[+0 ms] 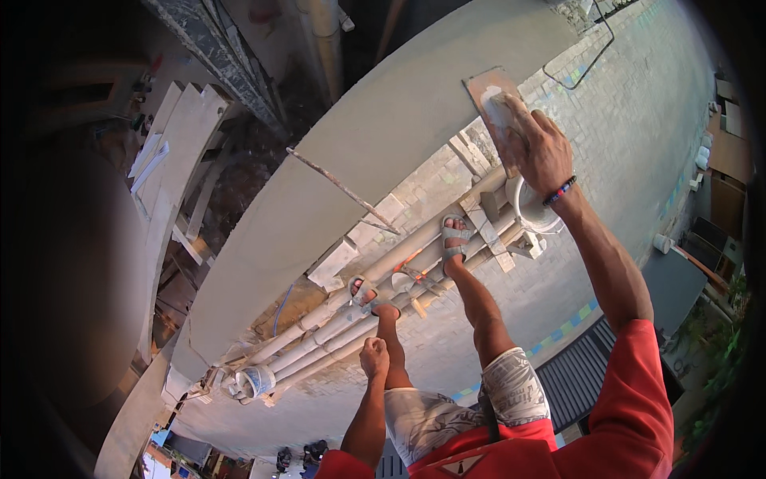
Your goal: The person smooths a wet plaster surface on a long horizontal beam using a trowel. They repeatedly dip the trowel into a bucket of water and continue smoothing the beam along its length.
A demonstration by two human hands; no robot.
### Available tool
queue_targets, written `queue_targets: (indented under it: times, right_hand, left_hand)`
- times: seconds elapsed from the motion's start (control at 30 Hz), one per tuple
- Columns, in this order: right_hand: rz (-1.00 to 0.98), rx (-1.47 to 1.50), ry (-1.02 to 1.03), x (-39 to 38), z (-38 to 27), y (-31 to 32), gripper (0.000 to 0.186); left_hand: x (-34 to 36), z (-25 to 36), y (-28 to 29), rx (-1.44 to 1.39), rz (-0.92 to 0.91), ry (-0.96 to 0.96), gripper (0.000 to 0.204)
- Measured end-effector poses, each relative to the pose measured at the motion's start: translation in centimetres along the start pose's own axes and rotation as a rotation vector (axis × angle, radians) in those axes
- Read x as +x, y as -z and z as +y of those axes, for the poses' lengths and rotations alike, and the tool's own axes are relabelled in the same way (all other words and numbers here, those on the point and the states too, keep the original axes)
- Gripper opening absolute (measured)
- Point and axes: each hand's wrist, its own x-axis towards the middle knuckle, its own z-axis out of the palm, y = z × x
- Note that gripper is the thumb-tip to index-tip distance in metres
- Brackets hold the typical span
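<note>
My right hand (545, 152) is closed around the handle of a plastering float (488, 88), with my arm stretched out to the upper right. The float's brownish flat plate lies over the edge of a long, curved band of smooth grey plaster (375, 104); whether it touches cannot be told. Pale plaster is smeared on the float near my fingers. Just below that hand, partly behind it, is a white bucket (533, 206). My left hand (373, 358) is a loose fist by my left shin, away from the plaster, and nothing sticks out of it.
My sandalled feet stand on long round poles (319, 323). Between them lie a trowel-like tool and a small container (402, 282). A thin rod (339, 188) juts across the plaster's edge. Another bucket (257, 382) stands at lower left. Brick paving (630, 104) spreads far below.
</note>
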Motion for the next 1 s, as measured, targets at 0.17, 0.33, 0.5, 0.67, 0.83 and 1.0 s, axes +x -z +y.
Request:
queue_targets:
  times: [0.17, 0.33, 0.5, 0.67, 0.83, 1.0]
  right_hand:
    - [-0.130, 0.056, 0.212, -3.2, -5.5, -2.1, 0.047]
    - [-0.061, 0.017, -0.093, -0.9, 2.7, 1.5, 0.051]
    - [0.077, 0.002, 0.007, 3.9, -1.2, -1.5, 0.049]
    - [-0.072, 0.036, 0.127, -1.0, 0.0, 0.2, 0.050]
    - [0.062, -0.018, -0.060, 5.2, 3.2, 0.1, 0.049]
    - [-0.103, 0.044, 0.222, 2.3, -4.6, -2.3, 0.045]
  left_hand:
    - [0.1, 1.5, 0.7, 0.037, -0.056, -0.001, 0.022]
    - [0.5, -0.3, 0.4, 0.033, -0.014, -0.011, 0.023]
    - [1.2, 0.7, 0.7, 0.057, -0.078, -0.037, 0.024]
    - [0.5, 0.9, 1.1, 0.032, -0.019, -0.031, 0.024]
    - [0.5, 0.8, 0.4, 0.026, -0.044, -0.039, 0.024]
    - [-0.2, 0.5, 0.0, 0.014, -0.044, -0.012, 0.024]
